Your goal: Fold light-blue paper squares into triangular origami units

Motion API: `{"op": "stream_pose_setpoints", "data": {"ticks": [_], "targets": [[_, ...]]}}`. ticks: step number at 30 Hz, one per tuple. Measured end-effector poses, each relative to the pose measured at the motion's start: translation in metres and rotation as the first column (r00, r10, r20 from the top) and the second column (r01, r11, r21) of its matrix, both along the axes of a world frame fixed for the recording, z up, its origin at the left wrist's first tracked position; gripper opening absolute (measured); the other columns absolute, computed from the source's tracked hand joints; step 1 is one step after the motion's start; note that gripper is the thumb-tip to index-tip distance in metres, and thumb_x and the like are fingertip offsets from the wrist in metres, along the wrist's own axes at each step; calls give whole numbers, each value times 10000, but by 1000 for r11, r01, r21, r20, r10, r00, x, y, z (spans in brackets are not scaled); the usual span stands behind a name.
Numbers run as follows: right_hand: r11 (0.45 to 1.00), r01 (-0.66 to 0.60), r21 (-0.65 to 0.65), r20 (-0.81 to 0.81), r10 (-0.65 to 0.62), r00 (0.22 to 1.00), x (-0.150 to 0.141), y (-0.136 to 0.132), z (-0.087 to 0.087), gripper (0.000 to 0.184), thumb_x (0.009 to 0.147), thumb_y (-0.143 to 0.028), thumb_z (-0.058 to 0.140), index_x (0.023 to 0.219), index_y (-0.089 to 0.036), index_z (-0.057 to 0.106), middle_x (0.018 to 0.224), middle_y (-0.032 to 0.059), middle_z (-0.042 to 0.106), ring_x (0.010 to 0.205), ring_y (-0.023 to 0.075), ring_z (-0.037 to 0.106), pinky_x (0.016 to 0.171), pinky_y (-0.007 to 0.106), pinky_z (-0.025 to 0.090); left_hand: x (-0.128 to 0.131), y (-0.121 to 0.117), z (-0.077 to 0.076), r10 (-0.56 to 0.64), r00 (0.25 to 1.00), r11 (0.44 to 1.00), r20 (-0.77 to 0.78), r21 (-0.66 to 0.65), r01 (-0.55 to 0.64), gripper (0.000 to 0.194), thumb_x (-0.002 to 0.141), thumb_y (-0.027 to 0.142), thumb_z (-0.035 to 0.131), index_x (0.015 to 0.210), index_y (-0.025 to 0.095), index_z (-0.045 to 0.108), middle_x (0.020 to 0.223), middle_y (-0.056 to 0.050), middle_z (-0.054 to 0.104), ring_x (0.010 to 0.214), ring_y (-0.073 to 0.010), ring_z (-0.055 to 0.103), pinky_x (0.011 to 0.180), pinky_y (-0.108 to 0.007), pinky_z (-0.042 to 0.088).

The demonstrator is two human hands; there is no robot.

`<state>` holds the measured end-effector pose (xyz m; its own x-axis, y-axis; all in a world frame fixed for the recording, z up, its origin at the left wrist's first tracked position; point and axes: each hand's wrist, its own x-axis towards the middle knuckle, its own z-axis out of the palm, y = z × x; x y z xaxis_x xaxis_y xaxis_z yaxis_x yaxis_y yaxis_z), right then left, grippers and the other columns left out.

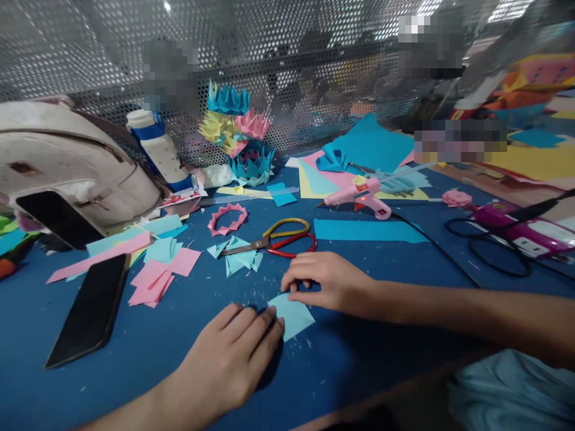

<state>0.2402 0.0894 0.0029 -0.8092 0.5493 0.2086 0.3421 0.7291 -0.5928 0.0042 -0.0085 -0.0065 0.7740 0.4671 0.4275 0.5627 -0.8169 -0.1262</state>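
Observation:
A light-blue paper square (294, 317) lies on the blue table between my two hands. My left hand (233, 353) is palm down, its fingers and thumb together at the paper's left edge. At the paper's upper corner, my right hand (326, 280) is closed, thumb and fingertips on the paper. Just beyond rest scissors (260, 243) with one yellow and one red handle, blades over folded light-blue paper pieces (242, 261). A pink folded-paper ring (228, 219) lies behind them.
A pink glue gun (359, 196) and a blue paper strip (368, 230) lie beyond my right hand. Its cord runs near a purple power strip (525, 230). To the left are a phone (90, 311), pink paper squares (153, 282), a bag (67, 155) and a bottle (159, 149). Paper flowers (251, 161) stand behind.

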Motion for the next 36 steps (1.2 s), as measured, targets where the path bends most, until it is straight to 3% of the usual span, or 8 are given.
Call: {"op": "stream_pose_setpoints", "data": {"ticks": [6,11,14,21,26,30,36], "targets": [[998,-62,-21,-77,60,995,8,-2,-9,120,934,-258,656,994,-197,741,902,32,715,825,129,641,732,233,459,-3,-3,-3,16,1000,996,-9,-91,-17,442,1048,105,255,1273,64,634,1230,-129,686,965,-243,589,885,-409,384],[970,-157,188,-63,172,983,11,-3,-9,203,1001,-234,542,1118,-218,707,1029,37,707,883,132,621,793,268,467,-4,0,-2,34,999,993,19,-117,-32,404,1055,117,305,1223,84,671,1183,-95,712,928,-229,583,885,-399,362],[950,-178,258,-59,199,978,12,-4,-8,248,1032,-240,479,1181,-194,671,1000,40,707,852,137,590,778,278,463,-4,2,-1,55,998,993,34,-109,-51,373,1056,138,347,1180,100,697,1156,-79,726,913,-227,584,891,-404,357],[937,-180,298,-62,207,976,11,-4,-6,154,997,-219,533,1046,-188,676,940,15,690,818,128,567,709,274,464,-2,0,1,106,994,988,33,-119,-101,386,1072,191,331,1166,136,702,1142,-55,732,918,-219,585,894,-402,356],[853,-209,478,-13,244,970,11,-2,-3,143,993,-205,540,1033,-191,677,1037,12,728,903,126,630,762,282,533,-2,-1,0,112,993,987,25,-115,-108,359,1057,171,356,1170,138,696,1128,-57,729,919,-221,584,885,-405,367],[767,-317,558,62,343,937,10,3,3,257,1023,-173,443,1099,-177,689,1101,24,740,958,139,662,656,292,536,-2,0,0,107,994,989,32,-106,-103,366,1054,156,348,1162,134,697,1118,-61,734,915,-228,582,892,-408,359],[743,-334,580,47,379,924,7,8,2,264,1026,-148,443,1047,-147,706,1089,17,758,916,147,683,614,310,510,-3,-2,4,83,997,994,12,-69,-82,416,1052,135,301,1143,111,707,1127,-83,735,935,-226,607,895,-404,385]]}}
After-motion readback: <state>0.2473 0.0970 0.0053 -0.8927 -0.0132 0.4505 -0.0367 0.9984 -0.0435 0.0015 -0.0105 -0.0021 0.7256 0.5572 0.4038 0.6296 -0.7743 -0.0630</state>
